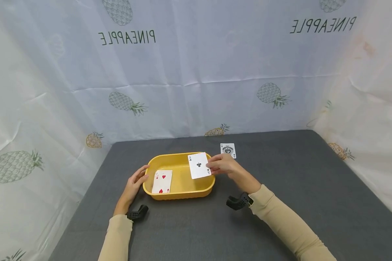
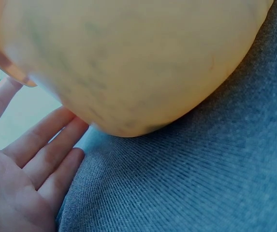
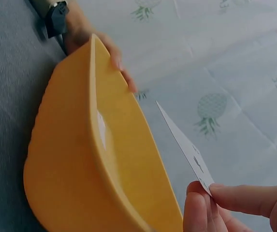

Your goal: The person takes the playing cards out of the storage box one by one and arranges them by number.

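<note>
We judge the card work to be partly done: at least one hearts card [image 1: 162, 181] lies face up at the left end of the yellow tray [image 1: 183, 195], and the ace of clubs [image 1: 200, 170] is above the tray's right end, not yet set down. The right hand [image 1: 222, 165] has its fingers pinching that ace by its right edge, while the left hand [image 1: 134, 184] steadies the tray's left end, its fingers fairly straight and touching the wall and rim. On the bench [image 1: 183, 228] behind the tray lies one more card [image 1: 227, 148], which looks to us like another piece left to deal with. We cannot tell whether the hearts card tops a stack, and its exact value is hard to make out. The right hand covers the lower edge of the card behind, so we cannot read it surely. The left wrist view gives us mostly the tray's blurred outside, and the tray's inside is hidden there; in the right wrist view we see the ace nearly edge-on.
</note>
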Demonstrator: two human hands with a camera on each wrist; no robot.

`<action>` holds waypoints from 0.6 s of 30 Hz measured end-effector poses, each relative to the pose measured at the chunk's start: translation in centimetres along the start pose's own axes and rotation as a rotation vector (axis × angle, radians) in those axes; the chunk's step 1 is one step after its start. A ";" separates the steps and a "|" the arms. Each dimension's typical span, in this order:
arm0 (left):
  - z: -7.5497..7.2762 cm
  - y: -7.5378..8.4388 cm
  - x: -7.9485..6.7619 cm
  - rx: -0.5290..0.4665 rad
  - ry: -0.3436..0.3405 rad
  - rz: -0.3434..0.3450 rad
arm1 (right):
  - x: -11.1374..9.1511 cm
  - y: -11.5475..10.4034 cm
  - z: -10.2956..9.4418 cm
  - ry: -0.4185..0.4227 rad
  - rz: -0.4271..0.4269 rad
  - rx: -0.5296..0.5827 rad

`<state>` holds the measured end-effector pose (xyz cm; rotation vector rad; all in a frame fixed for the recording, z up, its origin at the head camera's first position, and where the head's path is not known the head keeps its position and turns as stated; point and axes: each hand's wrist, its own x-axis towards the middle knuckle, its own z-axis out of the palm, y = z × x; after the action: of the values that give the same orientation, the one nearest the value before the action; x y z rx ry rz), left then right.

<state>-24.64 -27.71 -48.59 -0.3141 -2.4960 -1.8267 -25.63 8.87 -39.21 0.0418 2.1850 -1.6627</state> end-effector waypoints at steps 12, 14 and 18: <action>-0.1 0.0 0.2 -0.005 0.009 -0.015 | 0.1 1.0 -4.9 0.111 0.046 -0.013; -0.1 -0.1 0.2 0.002 0.011 -0.016 | 0.1 1.3 -5.5 0.124 0.039 -0.022; 0.0 -0.1 0.0 0.002 0.016 -0.024 | 0.0 2.2 -7.0 0.139 0.023 -0.045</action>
<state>-24.68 -27.72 -48.68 -0.2703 -2.5011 -1.8283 -27.06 16.02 -39.76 0.1749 2.3140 -1.6417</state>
